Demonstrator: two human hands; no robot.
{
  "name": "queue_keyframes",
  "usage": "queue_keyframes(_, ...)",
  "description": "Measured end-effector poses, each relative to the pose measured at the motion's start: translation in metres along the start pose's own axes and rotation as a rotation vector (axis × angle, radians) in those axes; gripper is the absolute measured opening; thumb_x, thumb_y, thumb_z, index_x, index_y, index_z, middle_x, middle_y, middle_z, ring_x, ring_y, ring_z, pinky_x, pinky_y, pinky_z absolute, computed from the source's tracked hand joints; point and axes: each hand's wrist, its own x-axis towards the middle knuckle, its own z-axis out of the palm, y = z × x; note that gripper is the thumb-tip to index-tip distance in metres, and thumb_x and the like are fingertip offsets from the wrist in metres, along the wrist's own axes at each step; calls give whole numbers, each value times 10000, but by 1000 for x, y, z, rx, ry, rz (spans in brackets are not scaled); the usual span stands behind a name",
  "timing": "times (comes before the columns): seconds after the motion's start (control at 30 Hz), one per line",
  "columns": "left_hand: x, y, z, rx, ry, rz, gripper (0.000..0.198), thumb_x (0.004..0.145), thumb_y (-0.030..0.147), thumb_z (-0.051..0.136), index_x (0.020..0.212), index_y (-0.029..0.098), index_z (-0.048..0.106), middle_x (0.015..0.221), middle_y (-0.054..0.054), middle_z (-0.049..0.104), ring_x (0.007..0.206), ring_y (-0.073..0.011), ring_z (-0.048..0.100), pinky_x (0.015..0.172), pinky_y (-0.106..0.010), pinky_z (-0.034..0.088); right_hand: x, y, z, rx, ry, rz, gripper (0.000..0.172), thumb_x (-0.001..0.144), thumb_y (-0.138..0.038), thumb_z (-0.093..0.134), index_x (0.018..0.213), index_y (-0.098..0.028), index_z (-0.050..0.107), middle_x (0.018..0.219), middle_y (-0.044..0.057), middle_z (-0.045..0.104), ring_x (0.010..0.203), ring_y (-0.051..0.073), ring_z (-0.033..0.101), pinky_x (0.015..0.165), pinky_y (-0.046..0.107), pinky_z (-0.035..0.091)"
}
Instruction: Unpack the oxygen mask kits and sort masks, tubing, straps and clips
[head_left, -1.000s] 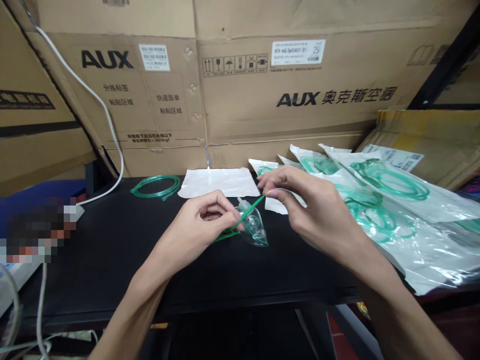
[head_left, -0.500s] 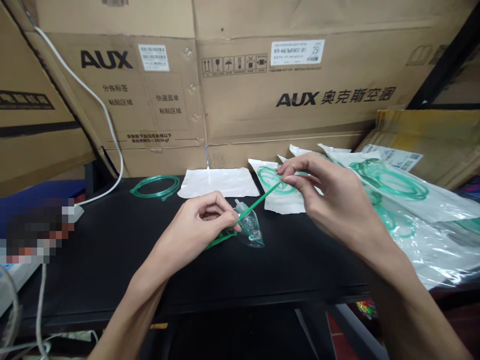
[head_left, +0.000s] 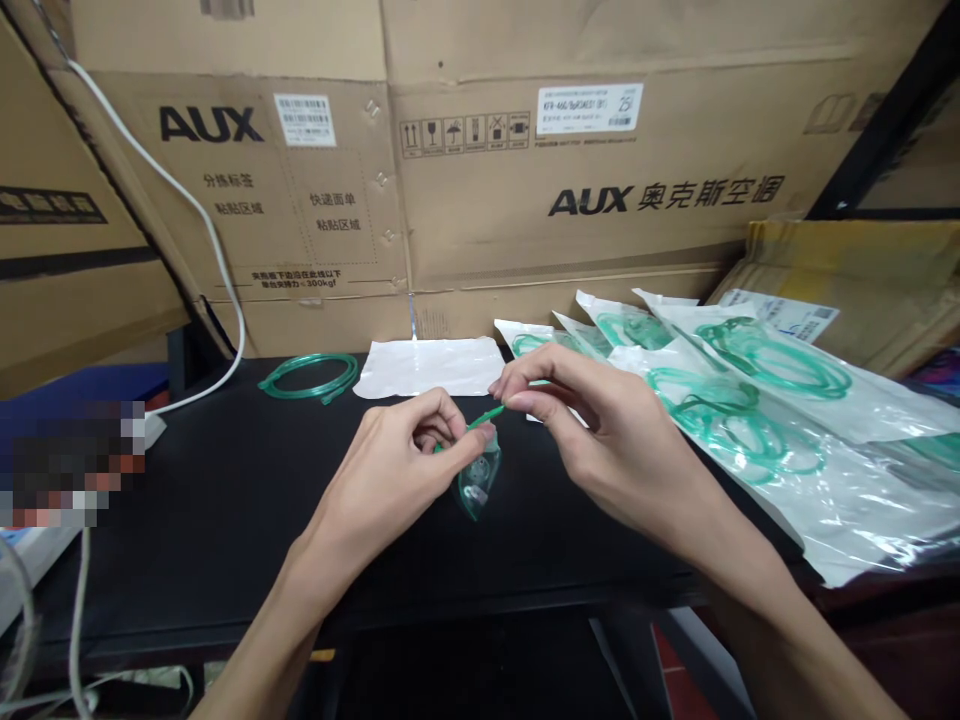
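Observation:
A green elastic strap (head_left: 489, 414) runs short between my two hands above the black tabletop. Closed in a pinch, my left hand (head_left: 405, 445) grips the strap, with its thumb near the top of a clear oxygen mask (head_left: 480, 482). The mask hangs tilted just below those fingertips, its upper part partly hidden by the thumb. My right hand (head_left: 600, 415) pinches the strap's other stretch between thumb and forefinger. The rest of the strap is hidden behind my left fingers.
Clear packs of green tubing (head_left: 750, 420) are heaped at the right. Coiled green tubing (head_left: 311, 375) and a white sheet or flat bag (head_left: 431, 368) lie at the back. A white cable (head_left: 217, 240) hangs at the left before cardboard (head_left: 480, 230).
My right hand has come down and left towards my left hand. The visible strap between them has become much shorter. The mask has shifted slightly left and turned.

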Motion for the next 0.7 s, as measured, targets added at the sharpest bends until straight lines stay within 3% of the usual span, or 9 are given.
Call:
queue_keyframes(0.13,2,-1,-2,-115,81,-24,317,925,466,637,741,210,601,659,39,613,637,-136,568,591,-234,392,0,-2,6,118,65,58,40,978,-237,588,1003,-226,618,1058,41,669,994,198,656,858,324,540)
queue_keyframes(0.2,4,-1,-4,-180,142,-31,360,927,498,629,727,201,588,687,24,636,669,-148,601,602,-229,415,0,1,12,201,125,165,195,943,-354,657,1083,-230,600,1162,58,651,1018,209,669,864,339,565)
queue_keyframes(0.3,4,-1,-6,-255,164,0,320,943,481,619,798,196,621,759,11,652,720,-152,613,616,-221,433,1,7,24,335,75,335,352,888,-478,702,1091,-206,609,1145,81,663,1005,224,688,854,356,588)
queue_keyframes(0.43,5,-1,-5,-358,115,60,212,969,414,617,939,208,655,876,9,673,823,-143,630,692,-205,468,3,11,37,540,47,413,349,840,-441,762,1043,-186,636,1049,59,697,978,215,707,853,330,595)
queue_keyframes(0.57,6,-2,-3,-527,49,44,182,991,394,592,981,217,633,944,9,696,877,-140,662,832,-230,516,3,11,39,688,90,386,312,855,-356,758,1094,-208,623,1050,30,692,919,183,722,800,290,605)
queue_keyframes(0.7,7,-2,-4,-612,-7,27,173,998,378,579,1012,210,620,994,-12,711,919,-162,684,874,-267,531,2,9,39,731,98,357,289,881,-350,727,1118,-232,610,1115,27,660,947,167,706,808,281,610)
